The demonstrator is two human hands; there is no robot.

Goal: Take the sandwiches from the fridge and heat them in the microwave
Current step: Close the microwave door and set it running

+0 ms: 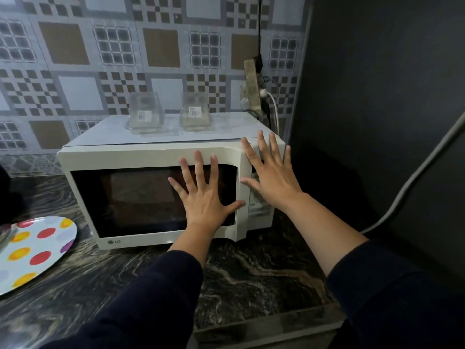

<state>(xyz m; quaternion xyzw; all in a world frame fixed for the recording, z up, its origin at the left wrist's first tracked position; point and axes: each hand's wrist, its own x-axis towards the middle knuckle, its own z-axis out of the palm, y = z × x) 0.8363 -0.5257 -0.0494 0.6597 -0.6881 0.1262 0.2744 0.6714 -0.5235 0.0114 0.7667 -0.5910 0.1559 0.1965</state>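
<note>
1. Broadly, a dark marbled countertop (251,278) fills the lower part of the view, backed by a wall of patterned grey and brown tiles (161,46) and, to the right, a plain dark wall.
2. Centrally on the countertop sits a white microwave (141,157), its long axis running left to right, its door facing the viewer and turned slightly to the left. The door is closed; its dark window (125,197) shows nothing clearly inside.
3. At the left edge lies a round plate (37,250) with red, orange and purple dots, partly cut off by the frame, near the microwave but apart from it.
4. Two arms in dark sleeves reach forward to the microwave.
5. The left hand (205,197) lies flat on the right part of the door, fingers straight and spread, gripping nothing.
6. The right hand (271,177) lies flat over the control panel at the microwave's right end, fingers also spread and straight, gripping nothing.
7. Two clear glass containers (144,114) stand side by side on top of the microwave.
8. A power strip (253,89) hangs on the tiles behind the microwave's right rear corner, with cables plugged in.
</note>
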